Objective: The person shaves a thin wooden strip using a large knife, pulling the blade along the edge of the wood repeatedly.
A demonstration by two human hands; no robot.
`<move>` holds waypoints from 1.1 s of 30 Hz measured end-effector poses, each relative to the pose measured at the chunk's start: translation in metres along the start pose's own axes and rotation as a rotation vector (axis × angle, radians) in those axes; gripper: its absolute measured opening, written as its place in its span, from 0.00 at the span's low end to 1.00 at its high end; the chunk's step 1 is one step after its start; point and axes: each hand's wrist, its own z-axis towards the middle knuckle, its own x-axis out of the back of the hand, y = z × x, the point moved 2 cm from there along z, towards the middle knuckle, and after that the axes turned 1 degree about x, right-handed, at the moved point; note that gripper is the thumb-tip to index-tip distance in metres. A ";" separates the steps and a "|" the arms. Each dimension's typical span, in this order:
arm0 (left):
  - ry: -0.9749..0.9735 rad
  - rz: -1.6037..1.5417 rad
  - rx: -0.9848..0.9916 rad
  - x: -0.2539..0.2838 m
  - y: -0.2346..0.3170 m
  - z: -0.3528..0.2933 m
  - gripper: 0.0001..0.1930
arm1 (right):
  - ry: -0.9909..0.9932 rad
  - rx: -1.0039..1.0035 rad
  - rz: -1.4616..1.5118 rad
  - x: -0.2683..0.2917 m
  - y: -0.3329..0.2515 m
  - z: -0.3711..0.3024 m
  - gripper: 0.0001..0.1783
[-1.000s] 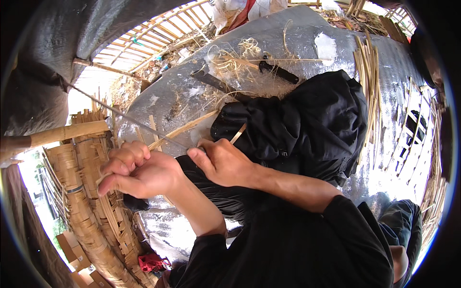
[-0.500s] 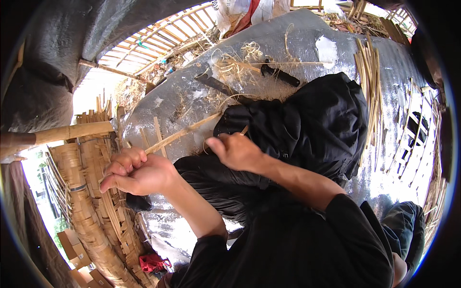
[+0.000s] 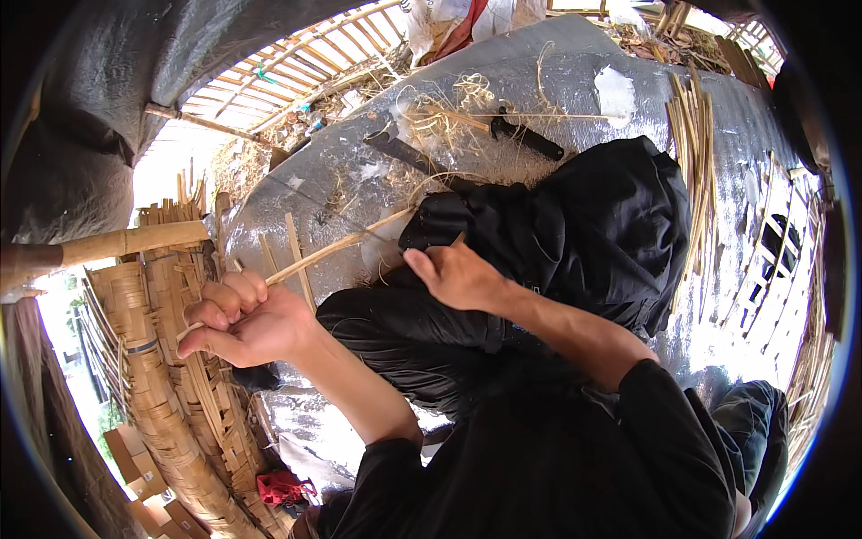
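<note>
My left hand [image 3: 238, 314] is closed around a thin bamboo strip [image 3: 346, 241]. The strip slants up to the right, its far end at the dark cloth over my knee [image 3: 440, 220]. My right hand [image 3: 462, 277] is closed beside that knee, thumb out to the left. A small tan tip shows above its fingers; the rest of what it grips is hidden. Beyond the knee lie a dark flat bar-like piece [image 3: 409, 154], a black-handled tool [image 3: 530, 139] and a heap of pale curled shavings [image 3: 449, 115].
A grey sheet [image 3: 557, 54] covers the ground. A bundle of bamboo strips [image 3: 691, 171] lies to the right of my legs. Woven bamboo rolls [image 3: 148, 359] and a horizontal bamboo pole [image 3: 135, 242] stand at the left. A red cloth [image 3: 283, 487] lies at lower left.
My left hand has shifted slightly left with the strip. My right hand has moved a little to the right and is turned somewhat.
</note>
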 end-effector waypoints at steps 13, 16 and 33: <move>-0.196 -0.147 0.114 -0.001 0.000 -0.008 0.29 | -0.077 0.165 0.076 0.014 -0.063 -0.009 0.30; -0.152 -0.120 0.069 -0.005 0.001 -0.002 0.29 | -0.024 0.210 0.036 0.020 -0.085 -0.005 0.30; -0.263 -0.149 0.038 -0.019 -0.007 -0.008 0.29 | -0.012 -0.070 -0.217 0.015 0.034 -0.020 0.29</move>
